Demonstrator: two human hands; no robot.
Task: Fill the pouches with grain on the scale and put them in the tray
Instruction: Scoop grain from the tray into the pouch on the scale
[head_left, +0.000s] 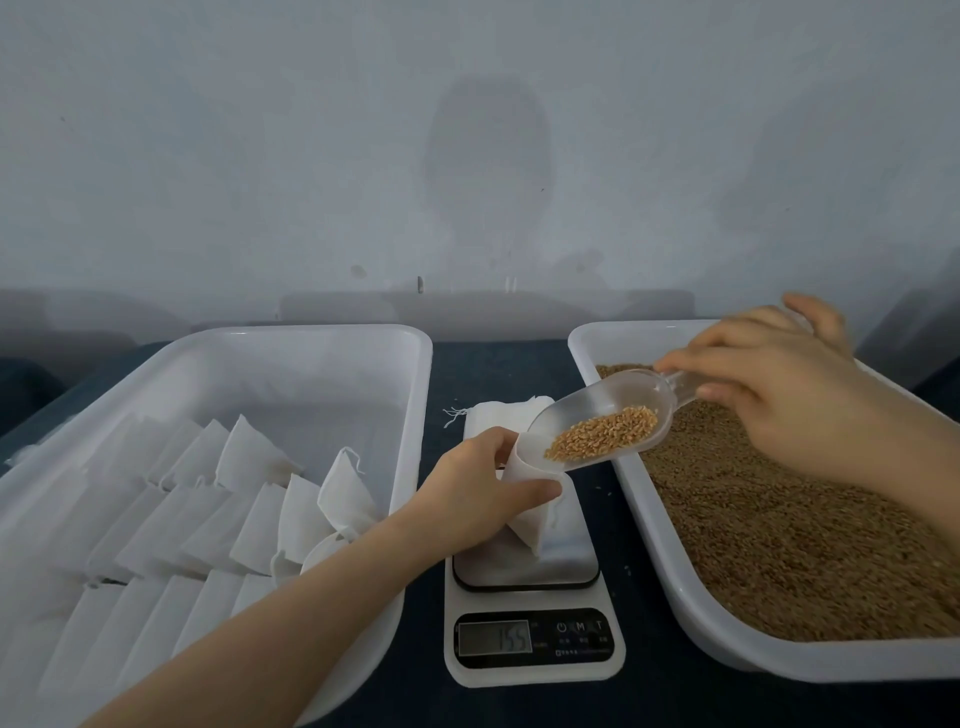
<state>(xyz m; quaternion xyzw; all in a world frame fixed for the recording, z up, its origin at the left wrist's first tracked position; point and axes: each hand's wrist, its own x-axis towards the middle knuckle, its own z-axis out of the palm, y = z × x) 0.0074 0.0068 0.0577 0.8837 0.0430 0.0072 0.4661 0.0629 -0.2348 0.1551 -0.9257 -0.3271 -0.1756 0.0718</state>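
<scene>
left hand (478, 486) gripping white cloth pouch (535, 525) open on white digital scale (524, 670) | right hand (779, 395) pinching clear plastic scoop (597, 415), tilted to pour

White rectangular plastic tray (291, 338); plain white flat fabric pouches (249, 457); second white plastic tray (831, 662) of brown grain (779, 530); golden-brown in clear plastic scoop (587, 408). White kitchen scale (524, 674): silver-grey plate, black panel, grey display. Dark blue tabletop (493, 374). Pale grey wall (260, 156), darker smudges.

White pouch (527, 522) on scale (524, 569), scoop (582, 410) of grain (602, 435) seemingly at mouth
</scene>
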